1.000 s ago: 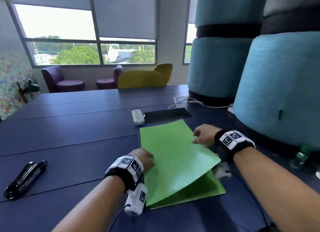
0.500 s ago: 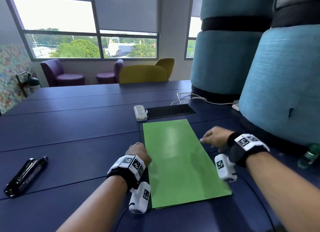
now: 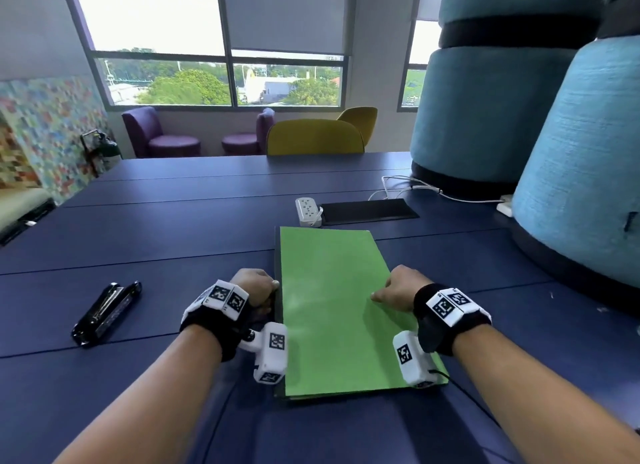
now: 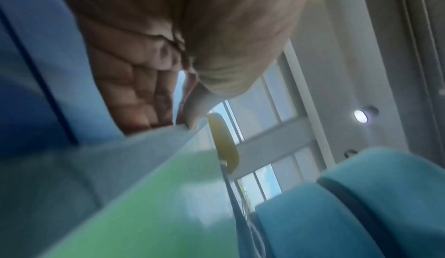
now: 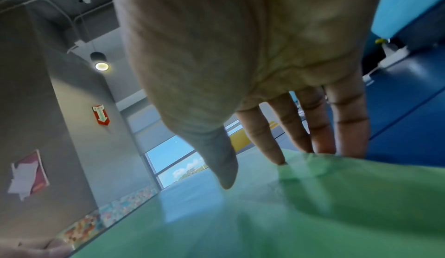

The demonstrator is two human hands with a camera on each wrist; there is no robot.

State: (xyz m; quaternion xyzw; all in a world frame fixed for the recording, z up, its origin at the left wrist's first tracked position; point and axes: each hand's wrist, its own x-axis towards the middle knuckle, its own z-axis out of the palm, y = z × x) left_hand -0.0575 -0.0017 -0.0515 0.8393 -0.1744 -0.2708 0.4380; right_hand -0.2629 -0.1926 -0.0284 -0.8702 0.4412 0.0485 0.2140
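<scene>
Green folder [image 3: 332,307] lies closed, flat on the desk [image 3: 173,238] between my hands, long axis running away from me: left hand [image 3: 254,287] curled pinching the spine edge, right hand [image 3: 398,287] straight-fingered, tips touching the free edge, both equally near.

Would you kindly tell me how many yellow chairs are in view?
2: one yellow chair at the table's far edge, the other behind it to the right, near the window. The teal cushions may hide more.

Left hand [image 3: 258,288] curled, thumb down — right hand [image 3: 398,288] fingers straight.
</scene>
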